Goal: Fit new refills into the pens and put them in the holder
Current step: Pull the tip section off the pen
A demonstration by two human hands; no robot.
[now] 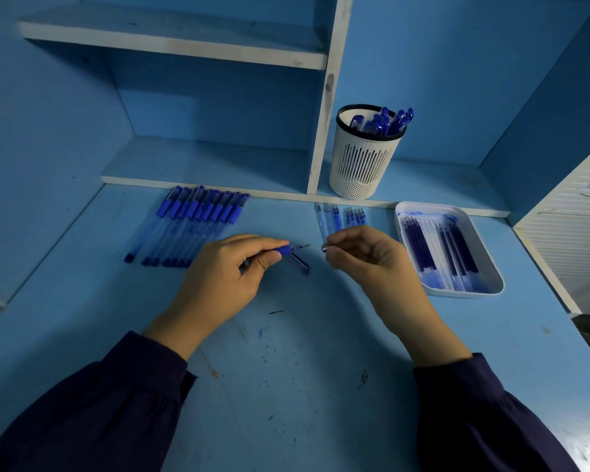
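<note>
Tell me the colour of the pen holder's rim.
Black rim on a white holder, head view.

left sleeve point(92, 403): long, dark navy, loose, gathers at cuff | right sleeve point(484, 413): same navy, gathered cuff | left hand point(225, 277), right hand point(372, 264): bare

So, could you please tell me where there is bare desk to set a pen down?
Free: the strip between the row of pens and the loose refills, and the near desk between the sleeves. Crowded: the right, where refills lie beside the tray, and midway, round the left hand, right hand and cap.
</note>
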